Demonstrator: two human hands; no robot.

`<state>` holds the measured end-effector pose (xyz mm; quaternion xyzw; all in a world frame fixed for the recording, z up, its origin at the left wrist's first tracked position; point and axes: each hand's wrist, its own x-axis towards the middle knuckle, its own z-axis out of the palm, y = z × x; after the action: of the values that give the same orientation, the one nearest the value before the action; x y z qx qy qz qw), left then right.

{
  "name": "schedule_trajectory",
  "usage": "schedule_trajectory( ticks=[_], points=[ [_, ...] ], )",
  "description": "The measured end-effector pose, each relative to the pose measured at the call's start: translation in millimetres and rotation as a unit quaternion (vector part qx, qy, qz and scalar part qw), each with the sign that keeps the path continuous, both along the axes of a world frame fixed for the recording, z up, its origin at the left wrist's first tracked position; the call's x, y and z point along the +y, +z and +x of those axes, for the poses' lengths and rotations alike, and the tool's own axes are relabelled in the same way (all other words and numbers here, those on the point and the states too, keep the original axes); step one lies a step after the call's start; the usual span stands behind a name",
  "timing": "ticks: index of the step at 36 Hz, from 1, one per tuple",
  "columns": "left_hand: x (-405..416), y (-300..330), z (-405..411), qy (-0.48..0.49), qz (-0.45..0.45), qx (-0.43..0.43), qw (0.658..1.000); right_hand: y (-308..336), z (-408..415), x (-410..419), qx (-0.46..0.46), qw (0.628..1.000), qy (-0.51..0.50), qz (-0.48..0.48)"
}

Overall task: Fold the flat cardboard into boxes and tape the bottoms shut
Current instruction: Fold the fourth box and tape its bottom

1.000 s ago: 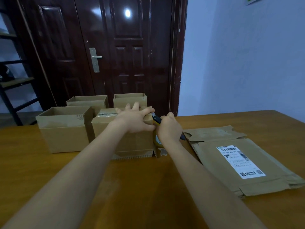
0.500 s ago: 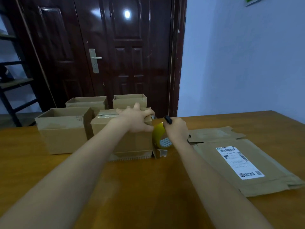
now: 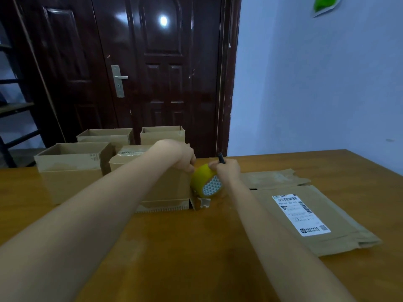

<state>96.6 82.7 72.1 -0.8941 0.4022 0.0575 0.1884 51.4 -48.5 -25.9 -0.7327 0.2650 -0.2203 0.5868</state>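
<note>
Two hands work the upturned box (image 3: 161, 184) at centre: the left hand (image 3: 182, 156) clamps its top edge, the right hand (image 3: 226, 171), at three o'clock, grips the tape roll (image 3: 206, 182) and a dark tool (image 3: 221, 158). Taping looks underway; next, cutting the strip cleanly.

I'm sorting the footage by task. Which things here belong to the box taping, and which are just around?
In the job: left hand on the box being taped; right hand holding the yellow tape roll and a dark tool; flat cardboard; three open boxes.

Just around: door, shelf, table.
</note>
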Motion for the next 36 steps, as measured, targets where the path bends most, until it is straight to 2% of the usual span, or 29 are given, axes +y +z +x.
schedule_trajectory(
  ticks=[9, 12, 14, 16, 17, 18, 21, 26, 30, 33, 34, 36],
  points=[
    [10, -33, 14, 0.043, -0.157, 0.006, 0.987, 3, -4, -2, 0.016, 0.997, -0.022, 0.078],
    [16, -36, -11, -0.02, -0.19, -0.138, 0.972, 1, -8, -3, 0.008, 0.998, -0.027, 0.06],
    [19, -45, -22, -0.097, -0.253, -0.224, 0.936, 1, -13, -5, -0.004, 0.999, -0.03, 0.045],
    [19, -57, -32, -0.171, -0.339, -0.245, 0.892, 5, -20, -4, -0.011, 1.0, -0.016, 0.021],
    [19, -63, -39, -0.195, -0.371, -0.233, 0.878, 8, -23, -4, -0.013, 1.0, -0.005, 0.003],
    [17, -69, -47, -0.189, -0.377, -0.205, 0.883, 11, -27, -3, -0.016, 1.0, 0.007, -0.015],
    [8, -91, -61, -0.085, -0.375, -0.133, 0.914, 22, -39, -1, -0.02, 0.998, 0.044, -0.043],
    [3, -103, -67, 0.012, -0.436, -0.053, 0.898, 38, -64, -2, -0.001, 0.992, 0.115, -0.046],
    [11, -97, -61, 0.026, -0.446, 0.049, 0.894, 36, -71, -4, -0.001, 0.993, 0.121, -0.005],
    [24, -95, -65, 0.006, -0.512, 0.178, 0.84, 33, -75, -2, -0.011, 0.988, 0.145, 0.051],
    [29, -97, -67, 0.002, -0.526, 0.194, 0.828, 31, -76, -1, -0.022, 0.985, 0.15, 0.084],
    [37, -103, -70, -0.007, -0.526, 0.179, 0.832, 27, -78, 3, -0.034, 0.974, 0.158, 0.16]
  ],
)
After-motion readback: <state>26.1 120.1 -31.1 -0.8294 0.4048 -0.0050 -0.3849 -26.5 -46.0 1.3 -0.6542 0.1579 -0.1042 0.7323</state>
